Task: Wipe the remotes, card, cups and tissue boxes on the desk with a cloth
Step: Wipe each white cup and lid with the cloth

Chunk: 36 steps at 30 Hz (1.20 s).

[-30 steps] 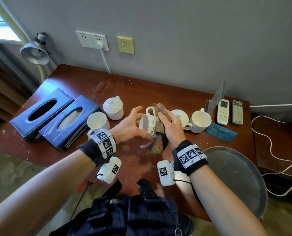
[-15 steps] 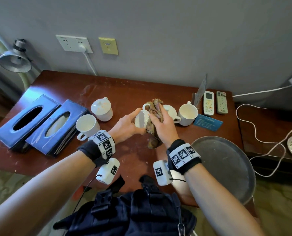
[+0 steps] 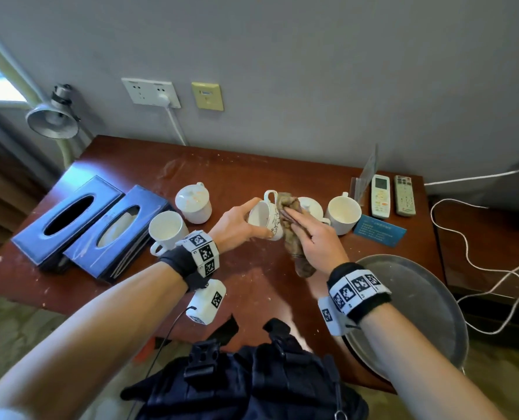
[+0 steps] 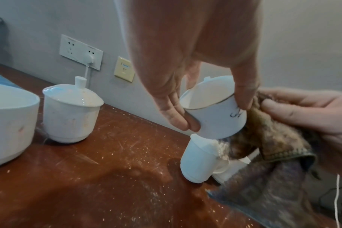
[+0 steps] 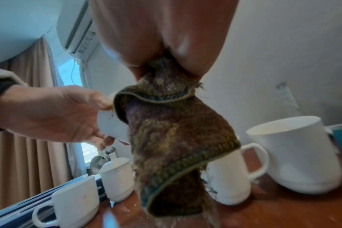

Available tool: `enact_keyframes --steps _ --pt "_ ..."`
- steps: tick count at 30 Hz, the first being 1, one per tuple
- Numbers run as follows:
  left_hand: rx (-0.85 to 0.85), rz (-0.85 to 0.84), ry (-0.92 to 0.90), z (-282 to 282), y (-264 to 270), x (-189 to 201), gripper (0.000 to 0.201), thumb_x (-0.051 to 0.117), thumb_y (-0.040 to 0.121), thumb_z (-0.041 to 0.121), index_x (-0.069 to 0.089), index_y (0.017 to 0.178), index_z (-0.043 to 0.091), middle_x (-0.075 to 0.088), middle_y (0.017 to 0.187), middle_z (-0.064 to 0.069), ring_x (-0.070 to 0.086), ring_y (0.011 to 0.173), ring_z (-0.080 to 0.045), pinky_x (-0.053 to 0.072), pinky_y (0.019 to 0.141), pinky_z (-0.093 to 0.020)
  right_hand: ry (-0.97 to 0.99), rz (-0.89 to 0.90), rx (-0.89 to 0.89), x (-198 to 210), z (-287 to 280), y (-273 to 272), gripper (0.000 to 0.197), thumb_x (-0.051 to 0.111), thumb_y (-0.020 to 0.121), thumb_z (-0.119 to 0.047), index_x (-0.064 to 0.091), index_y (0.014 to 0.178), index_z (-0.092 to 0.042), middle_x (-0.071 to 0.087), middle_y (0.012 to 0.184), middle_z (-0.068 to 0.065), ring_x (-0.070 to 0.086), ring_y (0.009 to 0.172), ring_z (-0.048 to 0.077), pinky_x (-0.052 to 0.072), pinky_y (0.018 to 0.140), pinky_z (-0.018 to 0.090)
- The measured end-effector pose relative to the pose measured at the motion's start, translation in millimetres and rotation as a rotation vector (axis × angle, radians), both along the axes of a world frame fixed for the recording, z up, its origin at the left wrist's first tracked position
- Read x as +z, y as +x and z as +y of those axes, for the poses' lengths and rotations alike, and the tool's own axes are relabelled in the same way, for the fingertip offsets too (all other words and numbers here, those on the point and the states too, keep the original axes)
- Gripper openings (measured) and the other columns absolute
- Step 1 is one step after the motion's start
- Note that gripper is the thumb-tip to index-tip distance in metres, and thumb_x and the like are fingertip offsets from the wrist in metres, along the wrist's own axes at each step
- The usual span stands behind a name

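Observation:
My left hand [image 3: 237, 221] grips a white cup [image 3: 265, 218] with a dark pattern, tilted on its side above the desk, its handle up; in the left wrist view fingers and thumb clamp the cup [image 4: 215, 111] near its rim. My right hand [image 3: 314, 234] holds a brown cloth [image 3: 291, 234] against the cup's base side, the cloth [image 5: 172, 131] hanging down from the palm. Two white cups [image 3: 167, 230] [image 3: 343, 213], a lidded cup [image 3: 193, 201] and another lidded cup [image 3: 311, 206] stand on the desk. Two blue tissue boxes [image 3: 112, 231] lie left. Two remotes [image 3: 381, 195] [image 3: 403, 195] and a blue card [image 3: 379, 230] lie right.
The red-brown desk [image 3: 252, 286] is dusty with pale specks. A round grey tray [image 3: 418, 298] overhangs its right front. A clear sign stand [image 3: 365, 177] is by the remotes. A lamp [image 3: 52, 119] sits far left, white cables [image 3: 479, 253] right.
The cup has turned in my left hand so its patterned side shows, and my right hand has slid the cloth along its base side. The head view has shifted slightly.

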<state>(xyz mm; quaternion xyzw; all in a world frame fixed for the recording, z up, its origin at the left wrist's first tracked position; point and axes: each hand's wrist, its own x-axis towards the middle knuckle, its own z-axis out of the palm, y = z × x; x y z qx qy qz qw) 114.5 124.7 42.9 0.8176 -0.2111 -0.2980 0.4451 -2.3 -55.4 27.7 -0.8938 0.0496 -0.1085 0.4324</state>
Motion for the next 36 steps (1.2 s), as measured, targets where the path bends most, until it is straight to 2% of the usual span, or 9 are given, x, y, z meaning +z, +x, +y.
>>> enact_keyframes --steps 6,8,11,15,19,22,29,32,36 --pt "0.056 0.158 -0.135 -4.2 -0.1 0.2 0.078 0.075 0.083 0.007 0.036 0.143 0.036 0.065 0.123 -0.005 0.068 0.103 -0.027 0.056 0.087 -0.044 0.343 0.044 -0.128 -1.6 2.6 1.5 0.038 0.049 0.102 -0.017 0.05 0.137 -0.033 0.052 0.14 -0.009 0.044 0.128 0.002 0.033 0.1 0.004" --pt "0.054 0.222 -0.171 -5.0 1.4 3.6 0.065 0.073 0.086 0.008 0.042 0.135 0.038 0.067 0.122 -0.006 0.068 0.107 -0.026 0.056 0.088 -0.042 0.384 0.007 -0.119 0.5 8.0 2.1 0.039 0.05 0.102 -0.015 0.049 0.134 -0.038 0.051 0.14 -0.01 0.043 0.128 0.0 0.035 0.104 0.008" --pt "0.076 0.261 -0.192 -1.8 5.8 5.5 0.05 0.071 0.088 0.013 0.051 0.126 0.039 0.07 0.118 -0.006 0.069 0.106 -0.027 0.057 0.088 -0.042 0.321 -0.033 -0.094 3.1 10.6 1.0 0.04 0.05 0.101 -0.015 0.05 0.133 -0.039 0.05 0.141 -0.011 0.043 0.132 0.001 0.034 0.113 0.024" --pt "0.018 0.19 -0.143 -3.4 4.0 5.1 0.061 0.08 0.078 0.03 0.054 0.134 0.03 0.072 0.112 -0.004 0.07 0.1 -0.021 0.058 0.077 -0.036 0.078 -0.09 -0.002 11.4 13.2 4.4 0.036 0.048 0.102 -0.017 0.056 0.135 -0.031 0.041 0.146 -0.014 0.029 0.136 -0.006 0.018 0.113 0.009" --pt "0.018 0.115 -0.137 -6.1 2.1 7.1 0.041 0.076 0.085 0.025 0.057 0.118 0.041 0.073 0.107 -0.001 0.07 0.098 -0.019 0.059 0.074 -0.036 -0.049 -0.063 0.005 13.7 12.1 13.2 0.037 0.043 0.104 -0.019 0.055 0.138 -0.025 0.042 0.151 -0.005 0.033 0.141 0.008 0.021 0.116 0.017" --pt "0.042 0.084 -0.107 -4.9 4.5 3.2 0.054 0.079 0.082 0.028 0.052 0.127 0.039 0.069 0.114 -0.001 0.069 0.101 -0.02 0.057 0.068 -0.029 -0.06 0.0 -0.029 11.3 3.2 11.4 0.036 0.043 0.104 -0.018 0.055 0.137 -0.024 0.045 0.15 -0.001 0.037 0.139 0.015 0.027 0.118 0.03" --pt "0.012 0.035 -0.06 -7.4 5.3 5.4 0.058 0.08 0.069 0.045 0.058 0.123 0.04 0.071 0.106 -0.005 0.071 0.094 -0.023 0.056 0.064 -0.03 -0.048 -0.017 0.035 13.8 12.0 9.5 0.036 0.044 0.104 -0.016 0.057 0.137 -0.023 0.032 0.157 -0.006 0.027 0.142 0.005 0.019 0.116 0.018" --pt "0.002 0.032 -0.046 -5.7 3.5 5.7 0.046 0.08 0.072 0.041 0.061 0.114 0.041 0.072 0.106 -0.002 0.07 0.094 -0.023 0.054 0.064 -0.028 -0.071 0.052 -0.012 9.7 1.0 6.2 0.036 0.043 0.104 -0.017 0.057 0.136 -0.024 0.035 0.156 -0.003 0.029 0.144 0.014 0.021 0.119 0.028" --pt "-0.016 0.025 -0.044 -8.8 0.5 9.7 0.039 0.078 0.069 0.044 0.061 0.103 0.053 0.072 0.103 -0.003 0.07 0.094 -0.024 0.058 0.065 -0.033 -0.049 -0.016 0.033 9.2 11.4 8.8 0.036 0.044 0.103 -0.016 0.057 0.137 -0.021 0.031 0.158 -0.004 0.025 0.147 0.012 0.02 0.12 0.029"
